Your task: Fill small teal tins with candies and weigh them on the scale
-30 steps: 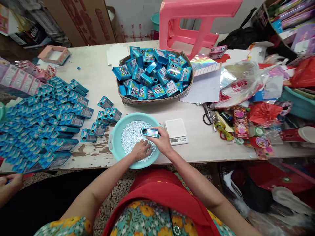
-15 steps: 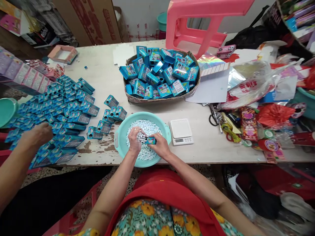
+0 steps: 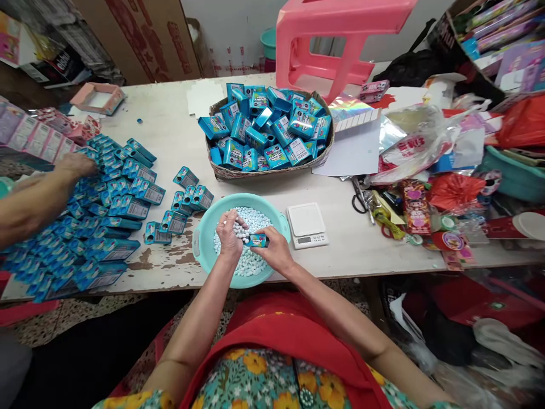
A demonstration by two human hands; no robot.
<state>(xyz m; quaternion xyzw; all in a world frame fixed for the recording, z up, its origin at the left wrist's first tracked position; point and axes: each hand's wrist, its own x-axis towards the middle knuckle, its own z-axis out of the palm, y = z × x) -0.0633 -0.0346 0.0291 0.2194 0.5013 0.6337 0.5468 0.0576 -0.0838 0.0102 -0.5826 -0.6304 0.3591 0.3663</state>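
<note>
Over a mint-green basin (image 3: 200,254) of small pale candies (image 3: 251,264), my left hand (image 3: 230,236) is cupped around a handful of the candies. My right hand (image 3: 276,250) grips a small blue candy box (image 3: 258,240), lying on its side with one end against the candies in my left palm. Whether candies are passing into the box is too small to tell. Just left of the basin stand several blue boxes (image 3: 201,197) with round holes in their tops. A white digital scale (image 3: 307,222) sits to the right of the basin.
A cardboard tray (image 3: 255,174) heaped with blue boxes lies behind the basin. At left, a co-worker's hand (image 3: 76,166) reaches over rows of blue boxes (image 3: 114,250). A pink stool (image 3: 293,51) stands at the back; scissors (image 3: 359,199) and plastic bags (image 3: 419,145) clutter the right.
The camera view has shifted a little, moving the scene slightly left. The co-worker's hand has moved farther back over the box rows. My hands stay together over the basin.
</note>
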